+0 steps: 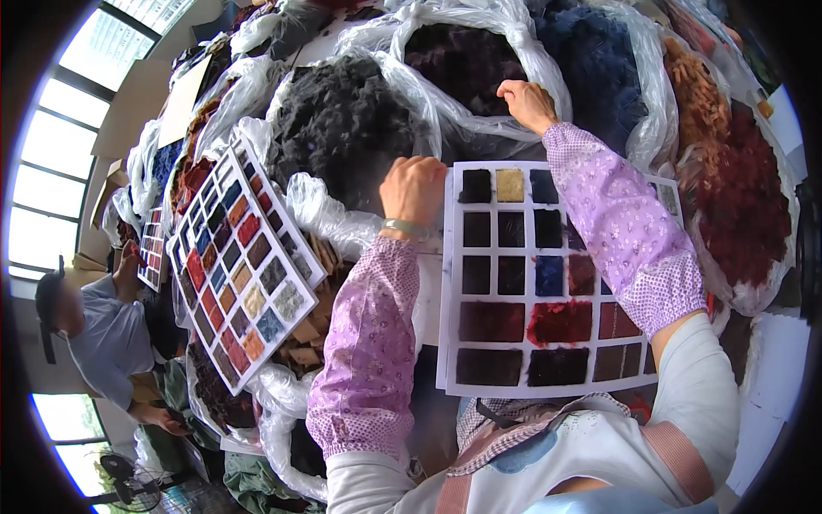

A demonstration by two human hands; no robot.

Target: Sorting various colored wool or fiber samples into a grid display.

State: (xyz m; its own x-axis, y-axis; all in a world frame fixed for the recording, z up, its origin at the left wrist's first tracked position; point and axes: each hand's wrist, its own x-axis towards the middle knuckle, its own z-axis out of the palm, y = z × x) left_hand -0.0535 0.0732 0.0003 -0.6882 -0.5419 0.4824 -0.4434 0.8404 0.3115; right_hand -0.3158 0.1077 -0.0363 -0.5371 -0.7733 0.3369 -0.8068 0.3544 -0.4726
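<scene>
A white sample board (449, 283) with rows of fibre squares in black, blue, red, brown and cream lies in front of me. My left hand (413, 190) is closed in a fist by the board's upper left corner; whatever it may hold is hidden. Over the near right edge of an open plastic bag of dark purple-black fibre (462, 64), my right hand (527, 104) is held with fingers curled together. Anything pinched there is too small to make out. My right sleeve covers part of the board. Left of it, grey-black fibre (342, 120) fills another bag.
Bags of blue fibre (591, 68) and rust-red fibre (741, 206) stand to the right. On the left, more sample boards (244, 265) lean at a slant. Beyond them a co-worker (107, 330) holds a smaller sample board (152, 248). A fan (128, 480) is at the lower left.
</scene>
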